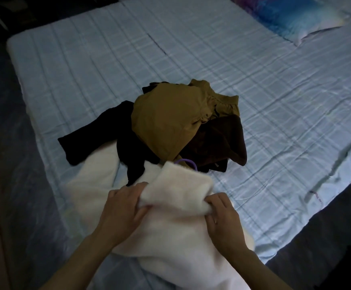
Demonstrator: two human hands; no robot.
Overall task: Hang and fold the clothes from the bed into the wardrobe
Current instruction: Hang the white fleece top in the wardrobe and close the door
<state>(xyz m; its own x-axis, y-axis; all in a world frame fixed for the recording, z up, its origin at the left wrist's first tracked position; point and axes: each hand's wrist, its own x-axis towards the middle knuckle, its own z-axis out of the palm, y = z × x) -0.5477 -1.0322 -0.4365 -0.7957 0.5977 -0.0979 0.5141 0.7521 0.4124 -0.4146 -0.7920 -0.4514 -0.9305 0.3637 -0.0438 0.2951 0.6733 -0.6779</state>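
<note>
A white fluffy garment [176,233] lies on the near part of the bed [275,97]. My left hand [124,208] grips a bunched fold of it on the left, and my right hand [222,218] pinches the same fold on the right. Behind it sits a pile: a mustard garment [170,122] on top, a dark brown one [220,141] to its right, a black one [99,132] spread to the left. The purple hook of a hanger [188,162] pokes out between the pile and the white garment.
The bed has a light blue checked sheet. A blue patterned pillow [291,17] lies at the far right corner. Dark floor runs along the left side [7,164] and the near right corner [327,237].
</note>
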